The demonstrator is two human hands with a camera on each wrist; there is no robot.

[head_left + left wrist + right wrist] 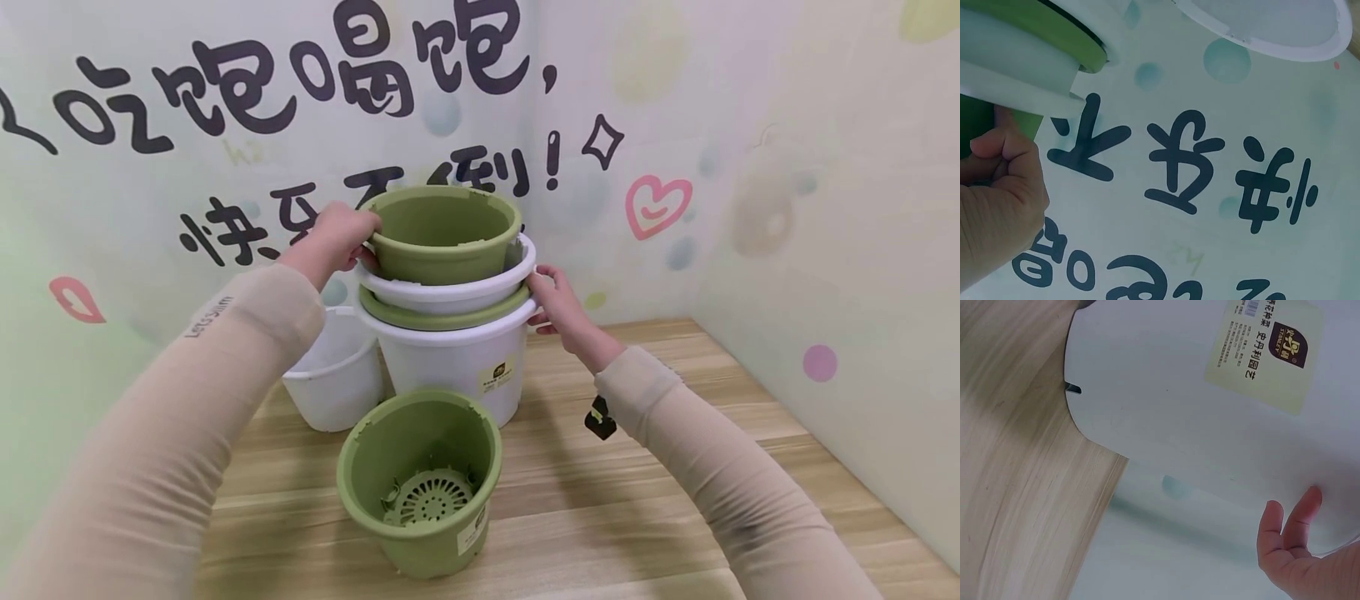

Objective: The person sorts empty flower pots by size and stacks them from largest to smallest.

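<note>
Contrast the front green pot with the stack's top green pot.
The front green pot stands on the table; the top green pot sits partly inside a white pot. The front pot's slotted bottom shows; the top pot's is hidden. The left hand grips the top pot, not the front pot. Both are green and round.

STANLEY pot label (1264, 353), LetsSlim sleeve (180, 417), 吃饱喝饱 wall (573, 200)

Pot stk (442, 354) on tbl (592, 508), sgl pot (416, 454) frt
</note>
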